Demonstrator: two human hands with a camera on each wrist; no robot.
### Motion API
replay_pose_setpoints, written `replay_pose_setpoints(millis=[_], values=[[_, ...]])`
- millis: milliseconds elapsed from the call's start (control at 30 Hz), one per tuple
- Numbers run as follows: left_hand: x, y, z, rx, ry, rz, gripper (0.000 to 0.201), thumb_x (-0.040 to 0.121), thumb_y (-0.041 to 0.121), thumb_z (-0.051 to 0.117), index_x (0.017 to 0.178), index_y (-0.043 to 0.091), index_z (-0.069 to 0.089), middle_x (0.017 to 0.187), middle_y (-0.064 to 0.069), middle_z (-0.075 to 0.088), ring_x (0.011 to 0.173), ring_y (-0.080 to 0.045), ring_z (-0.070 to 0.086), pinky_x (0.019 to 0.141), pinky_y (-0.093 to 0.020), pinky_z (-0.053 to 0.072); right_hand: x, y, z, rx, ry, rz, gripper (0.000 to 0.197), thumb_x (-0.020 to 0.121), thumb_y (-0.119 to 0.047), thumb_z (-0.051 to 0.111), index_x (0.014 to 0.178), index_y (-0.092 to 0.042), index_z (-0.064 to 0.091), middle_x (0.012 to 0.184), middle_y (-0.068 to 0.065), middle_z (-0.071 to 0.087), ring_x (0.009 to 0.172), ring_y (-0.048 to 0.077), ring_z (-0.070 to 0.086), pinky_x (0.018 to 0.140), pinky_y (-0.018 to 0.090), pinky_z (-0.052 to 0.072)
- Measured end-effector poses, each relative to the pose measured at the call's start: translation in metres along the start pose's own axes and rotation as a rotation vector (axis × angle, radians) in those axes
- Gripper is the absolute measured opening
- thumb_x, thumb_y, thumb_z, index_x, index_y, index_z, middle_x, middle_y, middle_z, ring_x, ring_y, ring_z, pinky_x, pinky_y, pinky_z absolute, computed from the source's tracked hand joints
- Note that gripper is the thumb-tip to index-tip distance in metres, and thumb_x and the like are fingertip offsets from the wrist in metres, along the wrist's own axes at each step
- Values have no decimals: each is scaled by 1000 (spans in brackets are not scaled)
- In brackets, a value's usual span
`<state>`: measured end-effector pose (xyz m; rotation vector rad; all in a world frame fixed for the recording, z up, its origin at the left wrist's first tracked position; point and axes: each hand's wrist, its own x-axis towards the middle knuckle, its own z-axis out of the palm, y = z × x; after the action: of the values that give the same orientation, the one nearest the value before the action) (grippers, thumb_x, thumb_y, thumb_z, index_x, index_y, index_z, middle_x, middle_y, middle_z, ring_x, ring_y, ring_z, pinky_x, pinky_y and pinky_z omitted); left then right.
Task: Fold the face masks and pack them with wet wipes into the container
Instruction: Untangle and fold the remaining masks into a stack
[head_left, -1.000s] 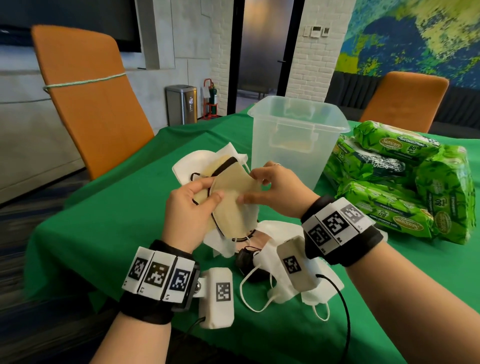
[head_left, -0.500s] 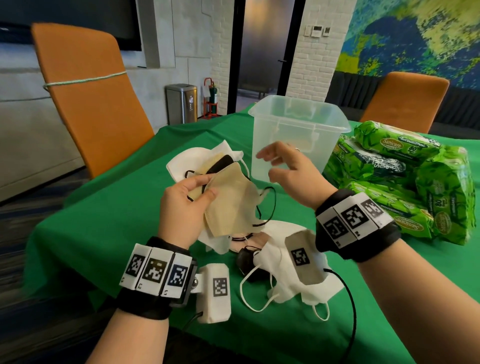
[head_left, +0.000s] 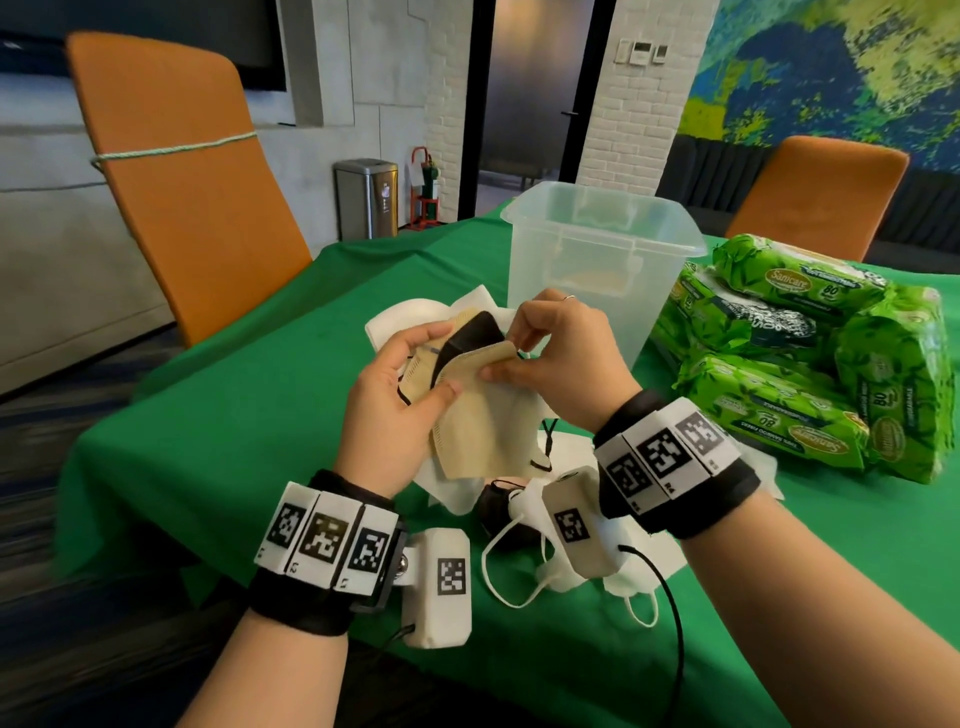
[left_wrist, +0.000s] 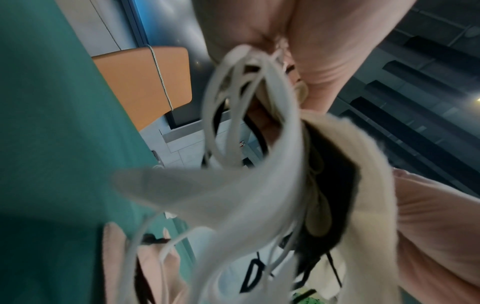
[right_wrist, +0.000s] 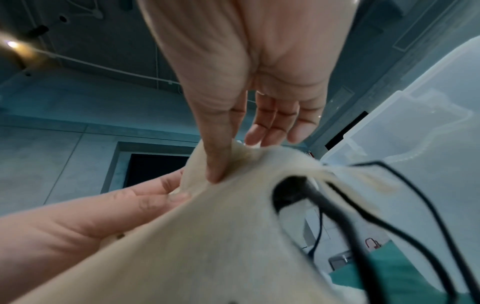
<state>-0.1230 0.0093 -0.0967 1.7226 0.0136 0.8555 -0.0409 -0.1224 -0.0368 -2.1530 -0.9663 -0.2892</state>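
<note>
Head view: both hands hold a beige fabric face mask with black ear loops (head_left: 483, 431) above the green-covered bench (head_left: 218, 415). The left hand (head_left: 395, 400) grips its side; the right hand (head_left: 561, 358) pinches its top edge, just before the clear plastic container (head_left: 602, 244).

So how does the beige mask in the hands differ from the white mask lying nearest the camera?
The beige mask is held up, pinched by the left hand and right hand; the white mask lies untouched on the green tablecloth. Beige has black ear loops, white has white ones. Neither is in the container.
</note>
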Motion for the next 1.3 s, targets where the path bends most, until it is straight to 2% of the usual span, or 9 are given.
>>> replay_pose_setpoints(millis=[100,367,500,600,800,867,1000,1167,1300], values=[[-1,2,0,1,1,9,42,80,-3,66,110,25,58,109,17,60,101,11,54,92,-7,38,-2,-1,2,27,59,-40,34,60,-13,84,59,-20,50,70,-4,47,62,2,42,58,10,34],[-6,8,-2,-3,-35,38,33,83,-2,64,103,23,59,103,17,61,95,17,53,84,0,34,-5,-12,1,58,-1,-37,32,67,-7,77,94,-15,62,59,-8,42,54,4,38,55,13,32],[-8,10,-5,3,-41,41,29,83,-2,64,100,21,60,99,17,61,93,17,54,83,-1,36,-8,-16,0,18,21,-45,21,67,-13,79,84,-12,66,67,-1,44,59,5,38,55,19,29],[-12,13,-5,-8,-56,33,28,85,-2,62,100,22,60,101,17,62,95,16,55,83,-1,36,-15,-16,-2,5,82,-62,20,64,-16,81,78,-10,68,83,2,46,72,12,42,63,10,30],[-23,14,-6,-76,-43,-31,22,92,9,53,101,28,61,100,12,65,95,-3,60,89,-20,46,-37,-17,-6,62,106,-60,15,74,-13,73,74,-15,59,74,-5,60,70,5,48,61,8,33],[-27,14,-7,-79,-11,-35,19,92,14,53,102,28,61,95,9,64,86,-4,58,81,-16,45,-45,-14,-6,139,137,-23,19,76,-10,70,75,-20,53,68,-12,55,63,3,47,60,13,36],[-40,12,-5,-81,63,-32,35,86,-6,58,100,26,60,100,19,61,95,16,55,93,-9,40,-65,-4,-4,265,160,63,23,78,-9,69,80,-30,58,75,-8,63,75,16,61,73,37,51],[-51,4,1,-78,87,-51,45,77,-10,66,97,30,60,96,14,61,91,12,55,89,-9,41,-84,6,0,356,73,140,30,75,-7,73,68,-34,61,66,-9,62,67,12,56,71,34,50],[-56,4,5,-116,7,-56,54,76,-9,68,108,33,58,111,15,62,104,0,60,94,-18,46,-91,6,5,425,-13,131,27,74,-5,73,69,-30,63,71,-6,63,71,12,56,71,32,47]])
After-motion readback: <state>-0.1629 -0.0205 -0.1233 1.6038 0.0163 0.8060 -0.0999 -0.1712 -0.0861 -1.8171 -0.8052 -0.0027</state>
